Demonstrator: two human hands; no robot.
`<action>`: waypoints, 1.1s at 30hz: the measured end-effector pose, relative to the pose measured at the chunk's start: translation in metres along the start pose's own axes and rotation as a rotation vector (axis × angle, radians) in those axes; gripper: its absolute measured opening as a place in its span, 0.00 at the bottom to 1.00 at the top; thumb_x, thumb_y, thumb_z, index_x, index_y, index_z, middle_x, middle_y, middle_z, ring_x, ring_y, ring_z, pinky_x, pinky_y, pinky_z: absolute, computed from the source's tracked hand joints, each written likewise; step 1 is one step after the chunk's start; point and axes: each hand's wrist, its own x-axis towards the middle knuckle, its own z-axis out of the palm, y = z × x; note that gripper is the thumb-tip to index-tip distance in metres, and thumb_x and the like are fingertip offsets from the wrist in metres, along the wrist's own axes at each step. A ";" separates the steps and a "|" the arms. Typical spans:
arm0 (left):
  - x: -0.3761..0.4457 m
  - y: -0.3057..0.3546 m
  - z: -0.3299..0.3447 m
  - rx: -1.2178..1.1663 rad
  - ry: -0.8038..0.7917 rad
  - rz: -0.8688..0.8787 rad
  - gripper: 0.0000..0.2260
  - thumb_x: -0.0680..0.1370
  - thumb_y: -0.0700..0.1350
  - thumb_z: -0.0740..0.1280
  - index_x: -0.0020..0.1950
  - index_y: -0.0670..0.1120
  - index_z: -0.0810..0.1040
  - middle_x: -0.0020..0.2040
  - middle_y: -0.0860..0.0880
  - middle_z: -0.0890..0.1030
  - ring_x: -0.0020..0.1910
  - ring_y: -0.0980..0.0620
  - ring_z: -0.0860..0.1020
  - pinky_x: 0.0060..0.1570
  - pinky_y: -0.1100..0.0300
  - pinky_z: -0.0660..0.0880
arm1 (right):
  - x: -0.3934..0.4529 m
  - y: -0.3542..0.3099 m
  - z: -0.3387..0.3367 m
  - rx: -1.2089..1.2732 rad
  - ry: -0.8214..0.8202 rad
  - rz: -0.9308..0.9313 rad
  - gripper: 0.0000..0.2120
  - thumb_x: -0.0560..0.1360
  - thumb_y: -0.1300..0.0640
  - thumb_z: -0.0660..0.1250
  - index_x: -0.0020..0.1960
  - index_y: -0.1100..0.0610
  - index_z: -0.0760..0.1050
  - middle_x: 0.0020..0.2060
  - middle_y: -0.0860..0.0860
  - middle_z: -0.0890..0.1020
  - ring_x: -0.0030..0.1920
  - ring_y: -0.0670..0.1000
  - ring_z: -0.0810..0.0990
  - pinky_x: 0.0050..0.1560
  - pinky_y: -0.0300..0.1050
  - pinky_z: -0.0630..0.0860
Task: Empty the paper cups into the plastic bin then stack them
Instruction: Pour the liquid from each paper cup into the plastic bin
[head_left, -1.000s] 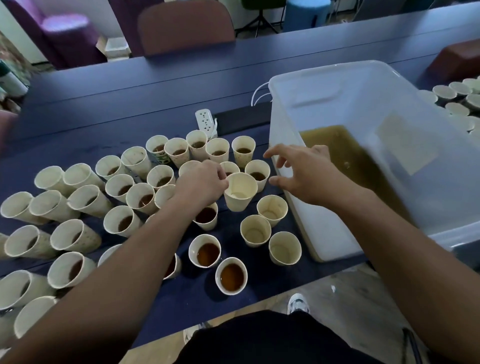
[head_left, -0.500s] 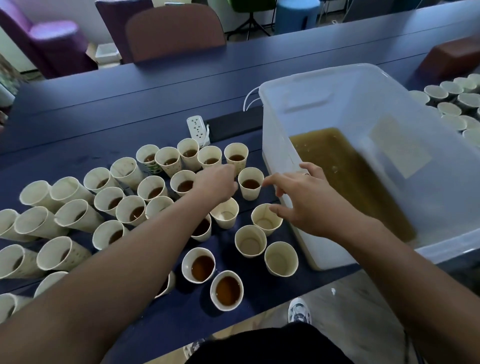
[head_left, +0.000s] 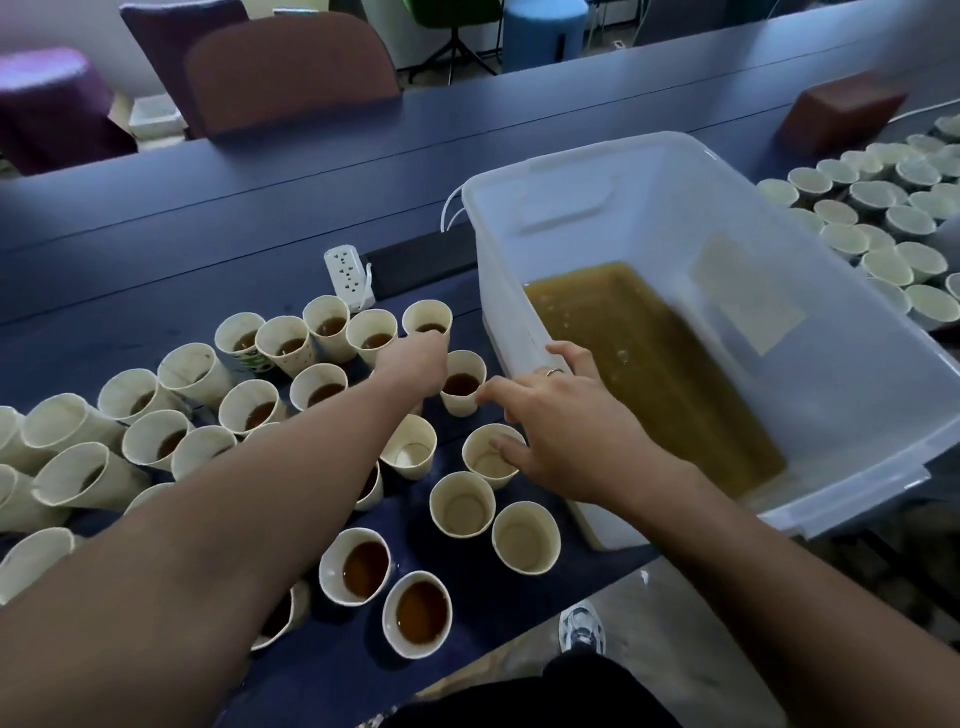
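Note:
The clear plastic bin (head_left: 675, 208) stands tilted at the right with brown liquid (head_left: 649, 358) pooled in it. Left of the bin, several paper cups crowd the dark blue table (head_left: 260, 197). Most hold brown liquid, like two near the front (head_left: 361, 569) (head_left: 421, 613). Empty cups stand close to the bin (head_left: 410, 452) (head_left: 462, 504) (head_left: 525, 535). My left hand (head_left: 415, 364) reaches far out against a filled cup in the back row (head_left: 427, 319), its fingers hidden. My right hand (head_left: 561, 421) hovers with fingers spread, the index tip beside a filled cup (head_left: 461, 384).
Many more pale cups (head_left: 883, 208) stand on the table right of the bin. A white power strip (head_left: 349, 275) and a flat black object (head_left: 421, 260) lie behind the cups. A brown block (head_left: 841, 109) sits at the far right. Chairs (head_left: 291, 67) line the far side.
My left hand set an empty cup down among the other empties, let go and stretched out to the back row. My right hand drifted left towards the filled cup.

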 end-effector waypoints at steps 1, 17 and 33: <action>-0.001 0.000 0.001 -0.009 0.005 -0.006 0.06 0.77 0.35 0.62 0.44 0.46 0.73 0.39 0.48 0.75 0.44 0.44 0.78 0.40 0.50 0.78 | 0.000 0.000 0.000 0.004 0.001 0.000 0.15 0.80 0.46 0.61 0.65 0.46 0.70 0.46 0.44 0.80 0.54 0.50 0.80 0.76 0.53 0.44; -0.016 -0.007 -0.056 -0.121 0.150 -0.073 0.06 0.79 0.39 0.64 0.42 0.44 0.73 0.45 0.42 0.80 0.44 0.41 0.79 0.38 0.53 0.72 | 0.001 0.000 -0.003 0.031 0.007 -0.006 0.17 0.80 0.43 0.61 0.68 0.42 0.68 0.50 0.43 0.82 0.58 0.48 0.80 0.77 0.55 0.44; -0.136 0.002 -0.188 -0.464 0.307 0.091 0.11 0.77 0.44 0.67 0.38 0.49 0.87 0.28 0.56 0.82 0.21 0.58 0.70 0.28 0.62 0.68 | 0.030 -0.022 -0.021 1.066 0.343 0.275 0.52 0.69 0.49 0.79 0.80 0.44 0.46 0.72 0.40 0.68 0.72 0.45 0.67 0.70 0.48 0.68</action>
